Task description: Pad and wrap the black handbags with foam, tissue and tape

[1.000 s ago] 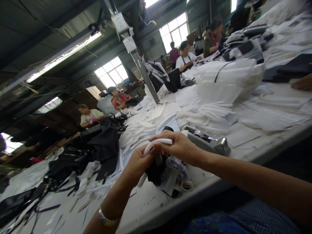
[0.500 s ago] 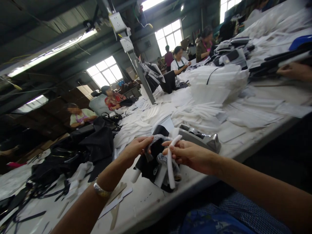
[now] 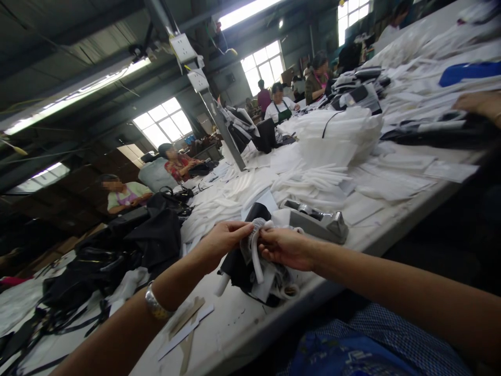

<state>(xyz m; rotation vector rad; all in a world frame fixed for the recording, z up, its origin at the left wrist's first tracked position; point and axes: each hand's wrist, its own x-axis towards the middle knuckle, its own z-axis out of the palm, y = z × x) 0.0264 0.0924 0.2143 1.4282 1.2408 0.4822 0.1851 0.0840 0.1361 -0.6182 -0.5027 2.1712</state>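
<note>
A thin white foam tube [image 3: 256, 261], pinched in our right hand [image 3: 285, 248], meets a scrap of grey fabric [image 3: 247, 241] pinched in our left hand [image 3: 223, 239]. We hold the hands nearly touching, seemingly to steady both pieces above a black bundle [image 3: 237, 269]. A grey tape dispenser [image 3: 318, 220] sits just beyond the right hand.

The white strip [image 3: 254, 256] ends unseen inside the dark bundle [image 3: 235, 267] — a co-worker's hand [image 3: 479, 103] is cropped.
</note>
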